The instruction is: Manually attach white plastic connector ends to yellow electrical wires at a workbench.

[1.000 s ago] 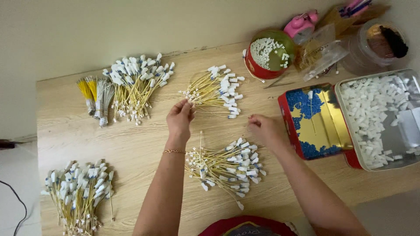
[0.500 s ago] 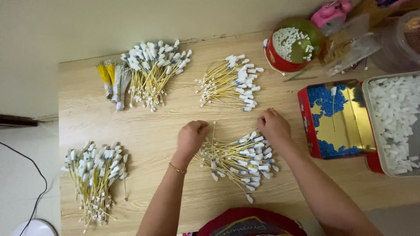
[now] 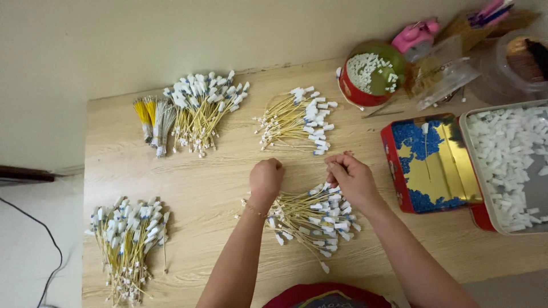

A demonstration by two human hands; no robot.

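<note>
Gathering the near bundle of capped yellow wires point(image 3: 311, 219), left hand point(image 3: 266, 178) fisted, right hand point(image 3: 351, 178) pinching (keep ends aligned) on the worktop point(image 3: 211, 188)

Bundle of thin yellow wires point(image 3: 311, 219) w/ white end caps, some blue-banded, lying fanned flat on wood surface point(image 3: 211, 188), near centre, partly under both hands.

red round tin point(image 3: 357, 94) | blue-gold tin lid point(image 3: 431, 165) | clear bags point(image 3: 442, 71)
</note>
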